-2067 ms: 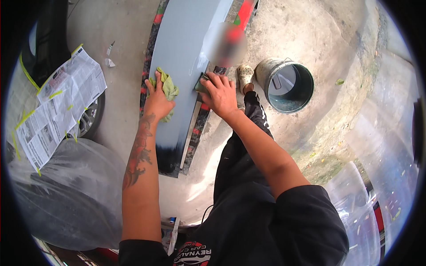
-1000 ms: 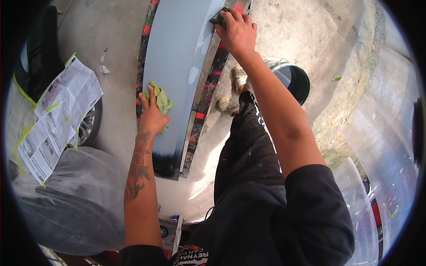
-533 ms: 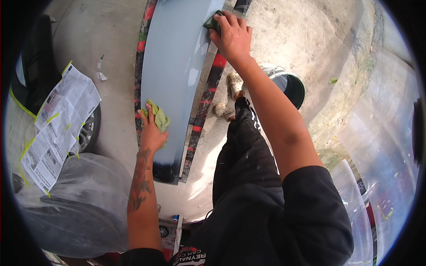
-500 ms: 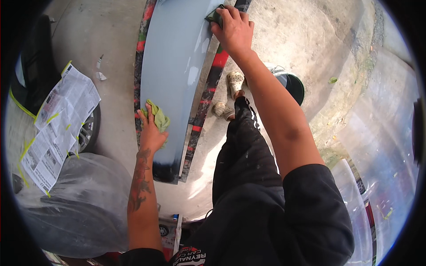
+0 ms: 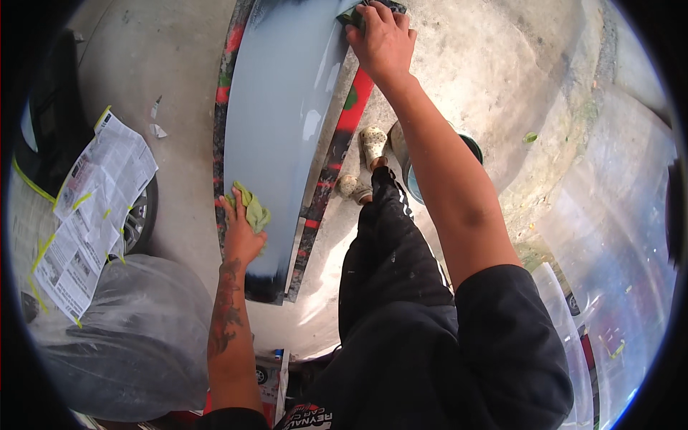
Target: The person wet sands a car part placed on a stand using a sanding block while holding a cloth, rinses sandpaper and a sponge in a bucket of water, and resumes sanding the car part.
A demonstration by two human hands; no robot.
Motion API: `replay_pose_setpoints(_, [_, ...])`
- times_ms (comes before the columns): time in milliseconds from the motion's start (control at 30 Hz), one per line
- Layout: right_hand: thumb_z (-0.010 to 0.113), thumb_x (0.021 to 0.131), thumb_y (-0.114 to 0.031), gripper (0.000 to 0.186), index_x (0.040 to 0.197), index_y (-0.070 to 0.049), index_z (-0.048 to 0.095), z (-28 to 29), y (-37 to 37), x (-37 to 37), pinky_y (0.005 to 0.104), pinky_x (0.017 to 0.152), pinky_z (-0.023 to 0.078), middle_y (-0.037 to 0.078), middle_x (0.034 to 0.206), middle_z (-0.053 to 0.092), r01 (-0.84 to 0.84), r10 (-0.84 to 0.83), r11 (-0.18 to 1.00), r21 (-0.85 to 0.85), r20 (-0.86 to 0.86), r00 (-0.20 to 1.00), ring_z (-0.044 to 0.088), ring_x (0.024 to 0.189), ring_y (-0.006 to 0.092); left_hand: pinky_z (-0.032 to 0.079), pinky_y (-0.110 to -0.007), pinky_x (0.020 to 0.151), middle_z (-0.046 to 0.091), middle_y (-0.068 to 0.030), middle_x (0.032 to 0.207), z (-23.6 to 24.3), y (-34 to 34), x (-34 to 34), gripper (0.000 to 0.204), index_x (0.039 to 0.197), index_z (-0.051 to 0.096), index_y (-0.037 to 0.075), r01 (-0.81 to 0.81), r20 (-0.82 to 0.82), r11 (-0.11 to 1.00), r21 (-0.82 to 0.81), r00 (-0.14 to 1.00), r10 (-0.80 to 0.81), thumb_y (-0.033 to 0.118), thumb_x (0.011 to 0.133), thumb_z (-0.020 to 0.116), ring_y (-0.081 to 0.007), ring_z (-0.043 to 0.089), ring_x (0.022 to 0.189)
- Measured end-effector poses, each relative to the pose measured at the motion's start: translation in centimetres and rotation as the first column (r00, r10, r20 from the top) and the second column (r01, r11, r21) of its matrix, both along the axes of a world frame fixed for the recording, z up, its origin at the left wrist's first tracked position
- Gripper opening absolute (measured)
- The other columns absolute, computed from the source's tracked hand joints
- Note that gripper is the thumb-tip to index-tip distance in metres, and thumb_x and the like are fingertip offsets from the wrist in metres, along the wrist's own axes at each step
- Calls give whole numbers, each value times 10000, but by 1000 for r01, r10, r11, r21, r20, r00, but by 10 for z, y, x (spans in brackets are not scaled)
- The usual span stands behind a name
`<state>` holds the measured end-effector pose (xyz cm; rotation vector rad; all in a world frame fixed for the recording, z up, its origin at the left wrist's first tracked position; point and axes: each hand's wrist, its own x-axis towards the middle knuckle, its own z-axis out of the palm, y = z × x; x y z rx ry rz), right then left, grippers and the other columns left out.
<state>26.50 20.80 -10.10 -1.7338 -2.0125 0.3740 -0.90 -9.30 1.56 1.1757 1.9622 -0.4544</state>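
The left hand (image 5: 242, 233) lies with its fingers over a bunched green cloth (image 5: 254, 213), which it presses against the near part of the grey panel (image 5: 279, 129). Grit caught under the cloth could scratch the grey surface. The panel lies lengthwise away from the body, on two padded rails (image 5: 350, 118); pressing harder on one side might make it shift or tip, as no clamp shows.

One light shoe (image 5: 373, 145) stands just beside the bucket (image 5: 414, 184), which the right forearm partly hides; a careless step could knock it. Farther off, the right hand (image 5: 385, 44) grips a dark pad (image 5: 351, 16) with curled fingers, at the panel's right edge. There the pad could slip over the edge, or too much pressure could wear through the coat near the pale patches. The long reach would make that pressure hard to keep even.

As for writing, the black shirt (image 5: 401, 365) bears a red and white emblem with large lettering, upside down in this view. Farther off at left, newspaper (image 5: 107, 204) held with yellow-green tape carries dense print, too small to read. No label shows on the cloth or pad.
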Motion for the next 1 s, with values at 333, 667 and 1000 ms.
replay_pose_setpoints(333, [707,879,-345,400,1242,-188,646,-1,31,7,512,897,457,12,1257,660,-14,15,1000,-16,103,995,564,1123,346,493,-493,1055,-85,-309,1663,5,7,1,1211,1641,-60,268,-94,41,993,-77,994,98,27,738,710,-529,306,1447])
replay_pose_setpoints(667, [724,859,-340,444,1269,-199,630,4,61,11,511,897,454,6,1291,636,-2,10,999,-47,165,986,552,1175,318,577,-490,924,-78,-272,1674,3,7,-1,1221,1633,-85,272,-34,-2,995,-93,999,34,65,759,742,-510,494,1318])
replay_pose_setpoints(1000, [784,738,-237,479,1198,-203,658,17,-17,1,467,906,433,-16,1286,607,-207,205,971,-117,-30,978,551,1156,285,574,-499,908,-82,-249,1684,0,3,-6,1224,1634,-87,283,15,-10,999,-46,1000,-16,60,747,727,-509,518,1293])
